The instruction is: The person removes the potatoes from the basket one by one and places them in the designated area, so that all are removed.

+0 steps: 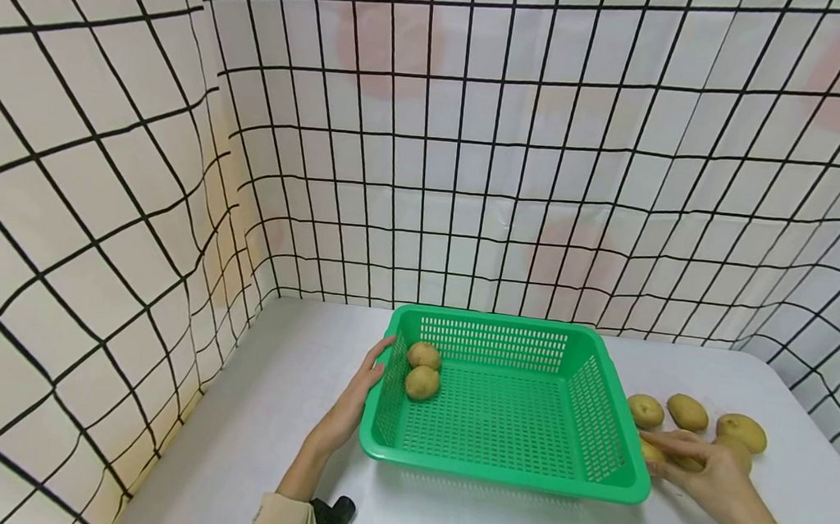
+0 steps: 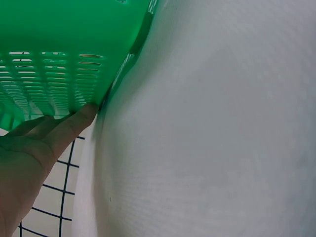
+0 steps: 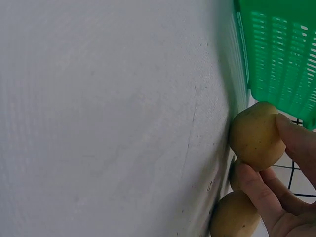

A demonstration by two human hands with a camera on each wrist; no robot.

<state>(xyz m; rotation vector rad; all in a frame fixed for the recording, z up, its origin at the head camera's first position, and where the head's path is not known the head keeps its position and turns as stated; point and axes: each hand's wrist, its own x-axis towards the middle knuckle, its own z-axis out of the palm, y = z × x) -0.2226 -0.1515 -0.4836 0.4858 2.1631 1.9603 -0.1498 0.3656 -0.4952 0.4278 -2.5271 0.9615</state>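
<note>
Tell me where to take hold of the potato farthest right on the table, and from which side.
Grip the rightmost potato across its short middle, coming from above with thumb and fingers on the near and far sides. It lies flat with its long axis roughly left to right, top bare. Its near-left end sits close to another potato, beside the right hand, so probably avoid that side.

A white table (image 1: pixel 289 416) carries a green basket (image 1: pixel 501 457) between the hands, and loose potatoes (image 1: pixel 687 411) just beyond the right hand (image 1: pixel 707 474).
</note>
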